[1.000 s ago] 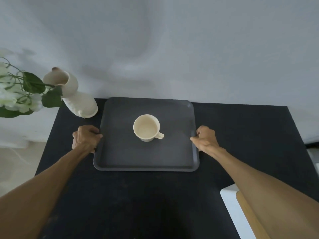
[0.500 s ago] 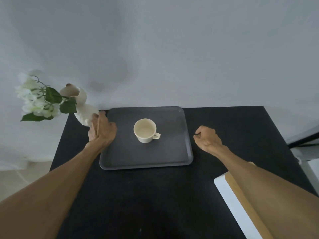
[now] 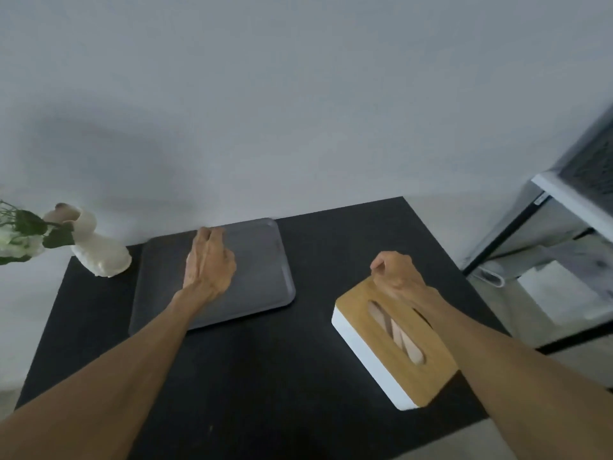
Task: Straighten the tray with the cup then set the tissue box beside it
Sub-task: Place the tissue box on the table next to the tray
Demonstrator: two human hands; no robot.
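The dark grey tray (image 3: pixel 262 277) lies at the back of the black table (image 3: pixel 265 376), close to the wall. My left hand (image 3: pixel 209 260) is stretched over the tray's middle with fingers extended toward its far edge. It hides the cup. The tissue box (image 3: pixel 398 353), white with a wooden lid and a slot, lies at an angle on the table's right side, apart from the tray. My right hand (image 3: pixel 394 273) hovers over the box's far end with fingers curled; whether it touches the box is unclear.
A white vase (image 3: pixel 96 254) with white flowers and green leaves (image 3: pixel 20 234) stands at the table's back left corner, just left of the tray. A white-framed shelf unit (image 3: pixel 564 227) stands beyond the table's right edge. A bare strip of table separates the tray from the box.
The view has swung right, bringing the whole tissue box into sight. My left hand moved from the tray's left edge to over its middle, covering the cup. My right hand now sits at the box's far end.
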